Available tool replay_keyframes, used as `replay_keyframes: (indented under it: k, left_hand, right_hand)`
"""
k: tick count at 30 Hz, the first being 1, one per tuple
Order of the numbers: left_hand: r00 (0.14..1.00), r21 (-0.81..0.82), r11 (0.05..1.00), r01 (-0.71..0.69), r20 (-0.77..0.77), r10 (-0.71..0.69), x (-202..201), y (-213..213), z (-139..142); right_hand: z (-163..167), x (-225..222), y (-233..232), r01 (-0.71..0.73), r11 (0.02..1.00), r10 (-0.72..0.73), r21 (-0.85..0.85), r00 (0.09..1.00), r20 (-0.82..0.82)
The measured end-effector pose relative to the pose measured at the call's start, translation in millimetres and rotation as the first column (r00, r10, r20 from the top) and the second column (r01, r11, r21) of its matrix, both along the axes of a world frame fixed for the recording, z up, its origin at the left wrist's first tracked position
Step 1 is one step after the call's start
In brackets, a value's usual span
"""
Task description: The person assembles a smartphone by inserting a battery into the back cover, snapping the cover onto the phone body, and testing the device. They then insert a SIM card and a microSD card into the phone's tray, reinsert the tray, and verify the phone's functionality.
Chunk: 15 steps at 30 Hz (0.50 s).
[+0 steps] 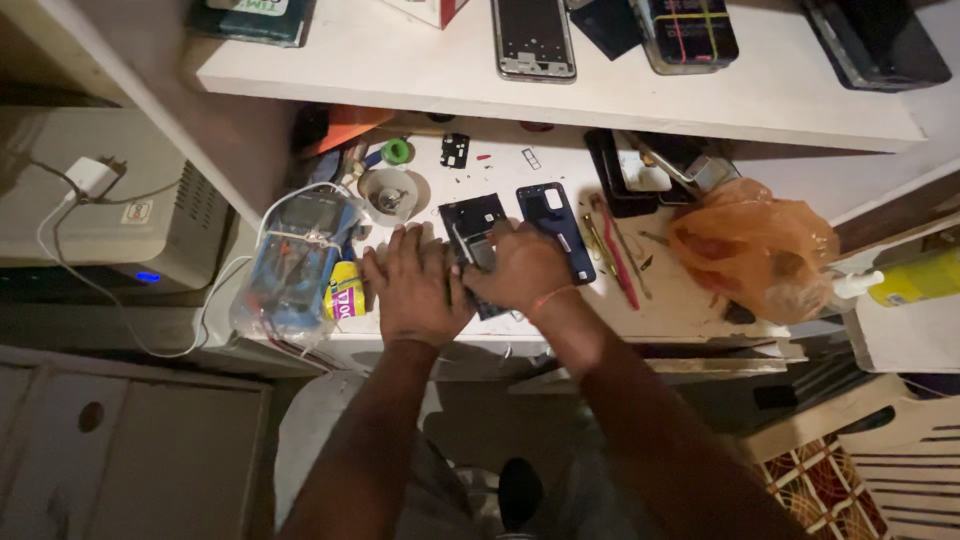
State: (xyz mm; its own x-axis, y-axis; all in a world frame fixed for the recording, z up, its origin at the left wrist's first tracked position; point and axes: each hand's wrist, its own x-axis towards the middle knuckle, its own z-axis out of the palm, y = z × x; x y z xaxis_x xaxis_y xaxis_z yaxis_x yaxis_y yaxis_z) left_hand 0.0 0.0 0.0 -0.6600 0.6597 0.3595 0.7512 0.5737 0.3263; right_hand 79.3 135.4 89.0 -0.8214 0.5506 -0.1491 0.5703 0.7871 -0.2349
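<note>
1. At the centre of the frame, we see our left hand [415, 285] lying flat, fingers spread, on the white bench [690, 305].
2. Just right of it, our right hand [520, 268] is curled over an opened black phone body [468, 225], gripping it.
3. Beside it on the right lies a dark blue phone back cover [556, 228].
4. Left of our hands sits a blue multimeter [300, 255].
5. An orange plastic bag [755, 250] rests at right.
</note>
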Motion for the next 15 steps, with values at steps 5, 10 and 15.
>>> replay_keyframes:
  k: [5, 10, 15]
  left_hand:
    - [0.984, 0.271, 0.946, 0.176, -0.010, -0.180, 2.7, -10.9, 22.8]
    - [0.771, 0.410, 0.906, 0.105, 0.542, -0.335, 6.8, 1.8, 55.1]
    - [0.759, 0.423, 0.873, 0.241, 0.479, -0.441, 10.8, 28.6, 89.4]
  right_hand:
    - [5.4, 8.6, 7.4, 0.122, 0.971, -0.155, -0.207, 0.977, -0.150]
    - [-10.6, 13.9, 23.1, 0.156, 0.837, -0.352, -0.525, 0.888, -0.297]
    - [-27.0, 15.6, 31.5, -0.356, -0.051, -0.658, -0.933, 0.715, -0.236]
